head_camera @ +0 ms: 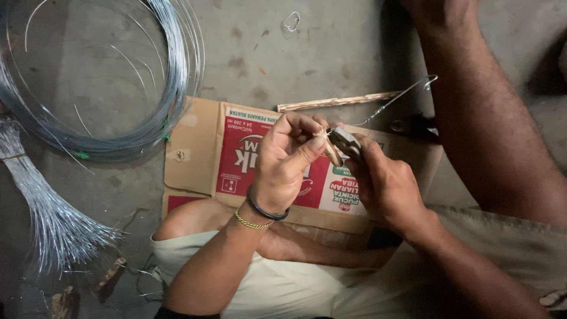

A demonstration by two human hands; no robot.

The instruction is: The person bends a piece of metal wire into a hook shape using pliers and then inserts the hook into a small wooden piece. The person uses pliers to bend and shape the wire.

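Left hand (pixel 283 162) fingers pinch wire (pixel 393 101) end; right hand (pixel 384 183) clamps pliers (pixel 344 140) on it.

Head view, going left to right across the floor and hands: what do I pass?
Cut wire bundle → wire coil → cardboard → left hand → pliers → right hand → bent wire's looped end.

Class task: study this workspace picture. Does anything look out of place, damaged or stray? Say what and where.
Two small things. A bent wire scrap lies alone on the concrete floor, apart from the wire coil. The flattened cardboard box under the hands is torn at its left flap. Otherwise nothing stands out.
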